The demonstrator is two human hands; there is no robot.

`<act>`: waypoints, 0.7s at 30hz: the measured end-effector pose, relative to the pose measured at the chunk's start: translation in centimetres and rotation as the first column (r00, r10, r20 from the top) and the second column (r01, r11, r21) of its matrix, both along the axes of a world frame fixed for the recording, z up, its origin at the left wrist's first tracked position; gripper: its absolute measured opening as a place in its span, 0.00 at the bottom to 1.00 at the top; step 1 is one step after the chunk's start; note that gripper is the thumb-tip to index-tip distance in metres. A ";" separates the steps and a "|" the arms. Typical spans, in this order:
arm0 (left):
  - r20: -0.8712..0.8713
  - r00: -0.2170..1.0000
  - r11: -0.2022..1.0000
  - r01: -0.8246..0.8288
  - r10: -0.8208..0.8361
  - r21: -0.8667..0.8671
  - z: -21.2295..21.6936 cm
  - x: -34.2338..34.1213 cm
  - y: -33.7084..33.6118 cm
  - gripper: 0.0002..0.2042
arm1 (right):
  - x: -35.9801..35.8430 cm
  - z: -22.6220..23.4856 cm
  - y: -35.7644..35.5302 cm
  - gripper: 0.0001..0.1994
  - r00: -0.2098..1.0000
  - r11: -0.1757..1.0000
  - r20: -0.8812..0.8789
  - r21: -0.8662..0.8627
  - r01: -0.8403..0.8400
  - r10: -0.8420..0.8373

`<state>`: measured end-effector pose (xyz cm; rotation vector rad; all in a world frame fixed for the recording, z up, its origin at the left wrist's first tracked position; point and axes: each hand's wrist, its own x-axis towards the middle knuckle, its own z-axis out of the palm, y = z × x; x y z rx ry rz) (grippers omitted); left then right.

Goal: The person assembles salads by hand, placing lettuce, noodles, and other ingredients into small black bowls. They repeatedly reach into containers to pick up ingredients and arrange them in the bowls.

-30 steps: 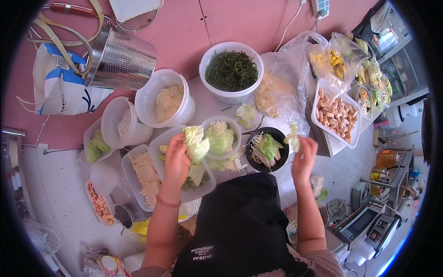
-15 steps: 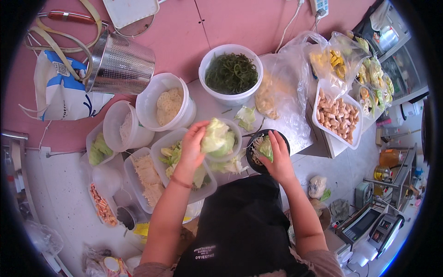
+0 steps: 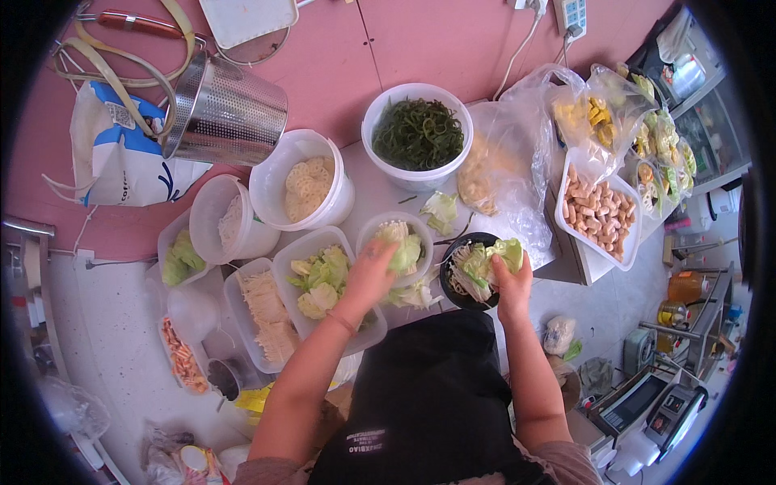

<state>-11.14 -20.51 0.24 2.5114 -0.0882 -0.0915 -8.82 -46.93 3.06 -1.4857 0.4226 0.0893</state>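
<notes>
My left hand (image 3: 369,276), slightly blurred, closes on pale green cabbage leaves (image 3: 405,255) over a small round white tub (image 3: 427,229). Pale shreds show beside these leaves; I cannot make out their kind. At the black bowl (image 3: 449,293) to the right, my right hand (image 3: 512,287) pinches a cabbage leaf (image 3: 508,252) at the bowl's right rim. Thin whitish sprouts (image 3: 464,279) and more leaf pieces lie inside that bowl. Left of my left hand, a clear rectangular tub (image 3: 371,333) holds torn cabbage (image 3: 322,279).
Behind my hands stand a white bucket of green kelp strips (image 3: 417,133) and a bucket of lotus root slices (image 3: 309,190). Tofu skin strips (image 3: 267,311) fill a tub at left. Sausage pieces (image 3: 598,210) lie in a white tray at right. Loose leaves (image 3: 440,212) rest on the table.
My left hand has lowered its cabbage to the round tub and moved right. My right hand has shifted to the black bowl's right rim, with the cabbage leaf lifted there.
</notes>
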 end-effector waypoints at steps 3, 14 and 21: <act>-0.151 0.976 0.879 -0.208 0.157 -0.430 -4.4 0.2 3.0 0.28 | -0.3 -0.1 -0.1 0.15 1.000 0.973 -0.026 0.229 0.008 -0.002; 0.179 0.984 1.000 -0.017 0.014 0.014 2.7 0.0 1.8 0.26 | -1.4 1.1 1.0 0.12 0.985 0.827 -0.168 0.558 0.074 0.025; -0.362 0.929 0.437 -0.297 -0.072 -0.849 6.5 -1.9 -6.7 0.19 | -3.5 1.5 4.2 0.11 0.976 0.903 -0.118 0.414 -0.119 0.182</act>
